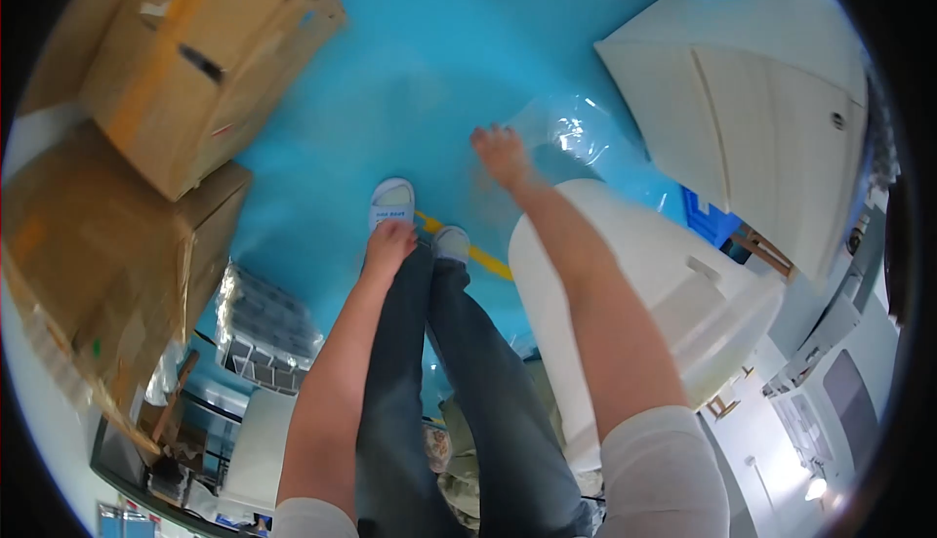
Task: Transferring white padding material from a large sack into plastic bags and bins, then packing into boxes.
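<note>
My left hand (pixel 392 245) hangs above my left leg, in front of a pale slipper (pixel 392 195). Its fingers are curled in, and no object shows in them. Farther forward and to the right, my right hand (pixel 503 158) is stretched out over the blue floor, slightly smeared by motion. Its fingers are apart with nothing visible in them. A sheet of clear plastic (pixel 578 133) lies beyond that hand, shining under the light. Below my right forearm stands a rounded white container (pixel 673 275) with a recessed grip.
Large cardboard boxes (pixel 220 60) are stacked along the left. A plastic-wrapped grey item (pixel 264 328) sits below them. To the right stands a big white cabinet (pixel 742 99) with a blue crate (pixel 708 216) at its foot. Yellow tape (pixel 493 263) marks the blue floor (pixel 420 60).
</note>
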Demonstrator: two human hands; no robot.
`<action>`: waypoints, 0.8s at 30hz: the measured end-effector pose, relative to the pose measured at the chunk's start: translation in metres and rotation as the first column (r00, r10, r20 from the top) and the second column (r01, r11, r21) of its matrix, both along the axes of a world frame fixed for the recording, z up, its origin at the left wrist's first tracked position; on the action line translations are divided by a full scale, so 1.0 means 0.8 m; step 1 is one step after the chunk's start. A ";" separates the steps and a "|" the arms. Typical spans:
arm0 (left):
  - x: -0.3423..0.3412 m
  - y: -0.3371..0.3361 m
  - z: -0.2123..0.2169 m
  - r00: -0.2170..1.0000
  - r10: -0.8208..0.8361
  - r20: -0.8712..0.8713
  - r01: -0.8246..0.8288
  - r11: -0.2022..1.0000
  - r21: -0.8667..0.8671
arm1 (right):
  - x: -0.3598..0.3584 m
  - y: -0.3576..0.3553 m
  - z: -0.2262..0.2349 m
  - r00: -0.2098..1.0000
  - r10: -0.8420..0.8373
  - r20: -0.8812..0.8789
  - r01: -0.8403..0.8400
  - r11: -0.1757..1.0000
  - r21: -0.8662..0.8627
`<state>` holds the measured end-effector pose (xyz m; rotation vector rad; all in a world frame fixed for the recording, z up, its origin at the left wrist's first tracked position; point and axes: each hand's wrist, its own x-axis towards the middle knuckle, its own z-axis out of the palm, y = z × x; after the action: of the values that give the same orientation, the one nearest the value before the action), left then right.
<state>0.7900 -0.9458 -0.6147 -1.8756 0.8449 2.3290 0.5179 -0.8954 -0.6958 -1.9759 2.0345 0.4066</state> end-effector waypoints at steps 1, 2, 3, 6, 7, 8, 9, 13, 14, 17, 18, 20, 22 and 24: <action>-0.039 -0.009 -0.034 1.000 -0.015 0.001 0.015 1.000 0.008 | -0.041 0.008 -0.021 0.996 0.094 -0.012 -0.094 0.969 -0.230; -0.034 -0.022 -0.069 0.972 -0.222 0.071 0.228 0.970 -0.089 | -0.032 -0.005 -0.029 0.984 0.170 -0.057 -0.179 0.955 -0.238; -0.028 -0.027 -0.101 0.893 -0.423 0.151 0.444 0.884 -0.146 | -0.023 -0.013 -0.034 0.966 0.238 -0.100 -0.256 0.938 -0.236; -0.087 -0.025 -0.163 0.873 -0.464 0.151 0.463 0.885 0.040 | -0.049 0.009 -0.059 0.979 -0.037 0.199 0.019 0.995 0.093; -0.097 -0.009 -0.162 0.870 -0.478 0.123 0.473 0.878 0.065 | -0.051 0.029 -0.070 0.971 -0.113 0.210 0.054 0.962 0.268; -0.161 0.021 -0.141 0.965 -0.263 0.010 0.251 0.933 0.257 | -0.090 0.096 -0.080 0.957 -0.233 0.173 0.164 0.925 0.343; -0.200 0.037 -0.123 0.999 -0.042 -0.019 0.046 0.891 0.451 | -0.109 0.139 -0.082 0.922 -0.356 0.154 0.277 0.882 0.380; -0.181 0.058 -0.129 0.992 0.094 0.088 -0.129 0.759 0.639 | -0.013 0.127 -0.051 0.195 -0.944 0.267 0.270 0.313 0.910; -0.193 0.072 -0.128 0.979 0.170 0.114 -0.203 0.750 0.630 | -0.014 0.128 -0.042 0.110 -0.971 0.212 0.134 0.225 0.965; -0.176 0.095 -0.155 0.984 0.170 0.052 -0.167 0.790 0.590 | 0.017 0.106 -0.005 -0.243 -0.968 0.055 -0.184 0.101 0.978; -0.164 0.093 -0.166 0.994 0.100 -0.041 -0.061 0.834 0.549 | 0.024 0.094 0.008 -0.256 -0.964 0.070 -0.188 0.121 0.975; -0.159 0.103 -0.167 0.998 0.057 -0.025 -0.035 0.846 0.532 | 0.023 0.093 0.028 -0.272 -0.960 0.065 -0.199 0.122 0.972; -0.156 0.104 -0.157 1.000 0.008 -0.004 -0.004 0.862 0.507 | 0.023 0.092 0.045 -0.262 -0.959 0.103 -0.082 0.129 0.988; -0.167 0.098 -0.133 0.996 0.015 -0.084 0.015 0.937 0.349 | 0.026 0.098 0.056 -0.249 -0.958 0.140 0.052 0.131 0.990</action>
<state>0.6560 -0.8673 -0.7210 -1.6393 0.3970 2.3795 0.5385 -0.8174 -0.6512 0.0476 1.1989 -0.2828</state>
